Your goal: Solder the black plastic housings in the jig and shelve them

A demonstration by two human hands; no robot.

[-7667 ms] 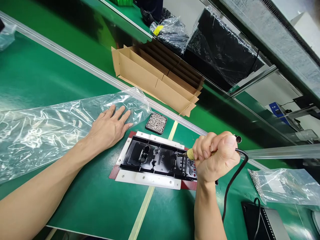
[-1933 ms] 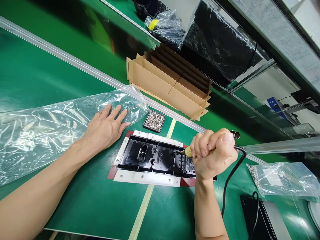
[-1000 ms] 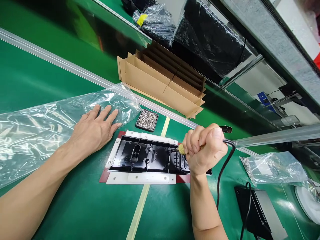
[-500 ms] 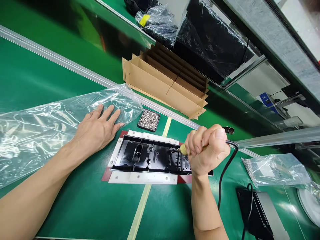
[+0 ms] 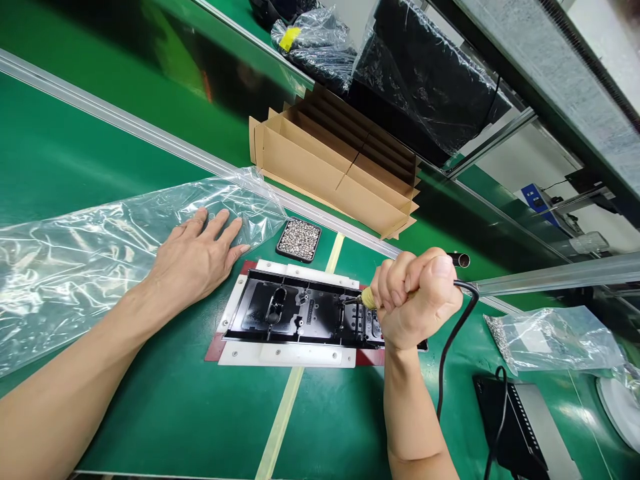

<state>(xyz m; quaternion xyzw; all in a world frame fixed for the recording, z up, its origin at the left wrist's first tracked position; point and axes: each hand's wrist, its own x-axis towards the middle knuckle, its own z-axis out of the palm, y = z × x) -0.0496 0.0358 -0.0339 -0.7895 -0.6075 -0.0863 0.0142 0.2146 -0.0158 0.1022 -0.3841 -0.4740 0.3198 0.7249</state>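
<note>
Black ribbed panel (image 5: 323, 313), crinkled plastic sheet (image 5: 95, 257), corded tool (image 5: 368, 298)

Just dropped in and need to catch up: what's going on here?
One person is working with both hands at a green bench. The right hand grips a corded tool, its tip at a black panel; whether it touches isn't clear. The panel lies between white fixture strips. The left hand lies flat on clear plastic sheeting. Beyond the panel sits a small black tray filled with small metallic-looking pieces.
</note>
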